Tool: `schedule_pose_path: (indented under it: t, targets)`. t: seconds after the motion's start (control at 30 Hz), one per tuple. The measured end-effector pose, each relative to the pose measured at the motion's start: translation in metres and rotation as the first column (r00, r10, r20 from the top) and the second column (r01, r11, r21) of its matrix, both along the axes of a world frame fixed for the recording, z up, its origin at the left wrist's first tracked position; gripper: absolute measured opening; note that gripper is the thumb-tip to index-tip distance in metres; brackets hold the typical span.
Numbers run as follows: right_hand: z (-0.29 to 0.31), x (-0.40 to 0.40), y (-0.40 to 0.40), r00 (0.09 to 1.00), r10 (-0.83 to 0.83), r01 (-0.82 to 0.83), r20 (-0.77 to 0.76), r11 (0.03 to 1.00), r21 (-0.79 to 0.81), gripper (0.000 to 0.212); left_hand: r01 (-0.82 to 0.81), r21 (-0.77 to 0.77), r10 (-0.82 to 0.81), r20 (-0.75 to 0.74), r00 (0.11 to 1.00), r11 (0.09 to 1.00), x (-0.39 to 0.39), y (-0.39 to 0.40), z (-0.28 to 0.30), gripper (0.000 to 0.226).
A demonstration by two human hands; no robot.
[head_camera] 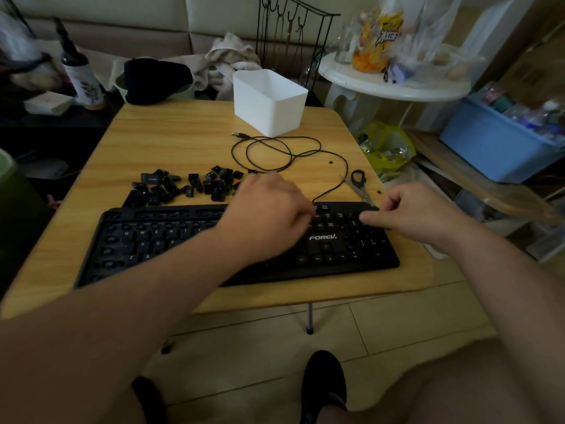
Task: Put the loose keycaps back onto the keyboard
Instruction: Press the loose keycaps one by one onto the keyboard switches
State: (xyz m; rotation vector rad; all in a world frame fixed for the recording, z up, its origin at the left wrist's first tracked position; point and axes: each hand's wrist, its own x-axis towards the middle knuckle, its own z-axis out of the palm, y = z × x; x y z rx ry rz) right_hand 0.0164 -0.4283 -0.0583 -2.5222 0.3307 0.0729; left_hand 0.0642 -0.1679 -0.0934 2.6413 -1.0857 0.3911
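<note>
A black keyboard (336, 252) lies across the front of the wooden table (171, 139), with many bare key sockets along its top and left rows. Several loose black keycaps (189, 186) are heaped just behind its left half. My left hand (269, 206) hovers over the keyboard's upper middle, fingers curled down toward the keys; whether it holds a keycap is hidden. My right hand (409, 212) is at the keyboard's upper right corner, fingers curled, the fingertips pressing on the number pad area.
The keyboard's black cable (275, 151) loops behind the hands. Scissors (359, 183) lie by the table's right edge. A white plastic bin (269, 102) stands at the back. A white round side table (394, 84) and a blue crate (495, 142) are to the right.
</note>
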Motion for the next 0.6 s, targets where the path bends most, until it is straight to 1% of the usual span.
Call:
schedule_pose_path:
  t: [0.03, 0.1, 0.13, 0.2, 0.3, 0.4, 0.5, 0.6]
  targets:
    - [-0.003, 0.000, 0.001, 1.000, 0.013, -0.014, -0.025, 0.999, -0.036, 0.040, -0.088, -0.010, 0.088, -0.023, 0.996, 0.996, 0.009, 0.007, 0.004, 0.026]
    - [-0.006, 0.001, 0.002, 0.998, 0.025, -0.032, -0.065, 0.993, -0.116, 0.041, -0.250, 0.018, 0.251, -0.089, 0.964, 0.968, 0.027, 0.024, 0.009, 0.024]
    - [-0.006, 0.001, 0.003, 0.997, 0.023, -0.032, -0.068, 0.991, -0.133, 0.041, -0.311, 0.044, 0.314, -0.128, 0.941, 0.949, 0.036, 0.033, 0.012, 0.023]
    - [-0.005, 0.002, 0.002, 0.999, 0.026, -0.030, -0.045, 0.994, -0.109, 0.041, -0.381, 0.090, 0.391, -0.196, 0.899, 0.920, 0.050, 0.051, 0.016, 0.019]
    - [-0.004, 0.002, 0.003, 0.999, 0.050, -0.050, 0.011, 0.998, -0.032, 0.041, -0.376, 0.155, 0.404, -0.251, 0.880, 0.914, 0.061, 0.070, 0.017, 0.023]
    - [-0.005, 0.003, 0.008, 0.997, 0.054, -0.053, 0.058, 0.998, -0.030, 0.036, -0.333, 0.184, 0.373, -0.268, 0.888, 0.925, 0.064, 0.075, 0.018, 0.027]
    - [-0.004, 0.004, 0.016, 0.994, 0.046, -0.042, 0.102, 0.998, -0.042, 0.036, -0.297, 0.249, 0.354, -0.231, 0.906, 0.922, 0.063, 0.068, 0.015, 0.030]
    - [-0.004, 0.006, 0.024, 0.989, 0.062, -0.058, 0.137, 0.998, -0.030, 0.036, -0.287, 0.298, 0.345, -0.166, 0.924, 0.911, 0.062, 0.062, 0.013, 0.028]
